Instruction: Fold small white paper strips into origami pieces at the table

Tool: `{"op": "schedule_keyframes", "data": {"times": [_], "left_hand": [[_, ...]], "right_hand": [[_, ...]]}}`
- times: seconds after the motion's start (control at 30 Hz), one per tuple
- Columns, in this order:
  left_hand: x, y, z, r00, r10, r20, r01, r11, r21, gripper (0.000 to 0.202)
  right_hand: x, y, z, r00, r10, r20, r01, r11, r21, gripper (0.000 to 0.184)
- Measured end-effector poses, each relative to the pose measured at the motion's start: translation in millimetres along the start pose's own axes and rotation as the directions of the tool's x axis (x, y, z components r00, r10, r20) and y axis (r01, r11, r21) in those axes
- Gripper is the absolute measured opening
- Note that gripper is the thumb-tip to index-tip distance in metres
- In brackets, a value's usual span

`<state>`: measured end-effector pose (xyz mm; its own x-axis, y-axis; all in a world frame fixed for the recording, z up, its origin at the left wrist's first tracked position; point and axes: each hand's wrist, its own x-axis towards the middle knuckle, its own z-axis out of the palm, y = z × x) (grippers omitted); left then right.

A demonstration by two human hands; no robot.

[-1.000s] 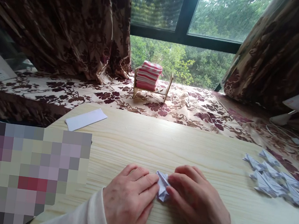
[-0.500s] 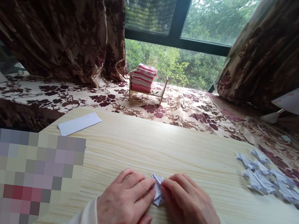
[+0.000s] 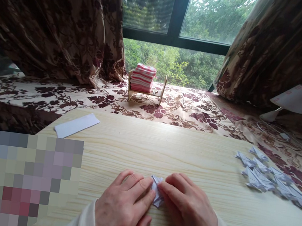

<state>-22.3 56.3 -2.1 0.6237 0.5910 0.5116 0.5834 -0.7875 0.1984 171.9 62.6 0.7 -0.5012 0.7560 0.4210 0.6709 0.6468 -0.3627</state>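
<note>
A small folded piece of white paper (image 3: 157,190) lies on the pale wooden table (image 3: 178,156) near its front edge. My left hand (image 3: 124,208) presses on its left side with fingers laid together, fingertips on the paper. My right hand (image 3: 188,209) presses on its right side in the same way. Most of the paper is hidden under my fingers. Both wrists wear cream sleeves.
A pile of several folded paper pieces (image 3: 267,176) lies at the table's right edge. A white paper strip (image 3: 76,125) rests at the far left corner. Beyond, on a floral cloth, stands a small wooden rack with striped fabric (image 3: 143,79). Curtains flank the window.
The camera view has drifted slightly, shifting the scene left. My hands stay pressed on the folded paper, fingers a little closer together over it.
</note>
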Motion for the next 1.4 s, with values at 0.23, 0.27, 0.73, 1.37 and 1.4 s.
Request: {"op": "schedule_keyframes", "data": {"times": [0.23,0.27,0.73,1.37,1.4], "left_hand": [[0,1,-2.0,1.0,-0.005,0.021,0.004,0.999,0.044,0.034],[0,2,-2.1,1.0,-0.003,0.021,0.002,0.999,0.046,0.034],[-1,1,4.8,0.998,0.039,-0.055,-0.033,0.994,0.103,0.031],[1,2,-0.4,0.999,0.037,-0.026,-0.035,0.996,0.078,0.029],[2,3,-0.9,0.999,0.03,-0.018,-0.029,0.997,0.07,0.028]], "right_hand": [[3,-3,-3,0.999,-0.014,-0.029,0.014,1.0,0.003,0.022],[4,-3,-3,0.999,-0.007,-0.036,0.007,1.0,0.012,0.021],[4,-1,0,0.999,0.039,-0.024,-0.039,0.999,0.021,0.021],[1,0,-8,0.997,0.076,-0.004,-0.076,0.997,-0.013,0.013],[-1,0,-9,0.996,0.088,0.0,-0.088,0.996,-0.015,0.014]]}}
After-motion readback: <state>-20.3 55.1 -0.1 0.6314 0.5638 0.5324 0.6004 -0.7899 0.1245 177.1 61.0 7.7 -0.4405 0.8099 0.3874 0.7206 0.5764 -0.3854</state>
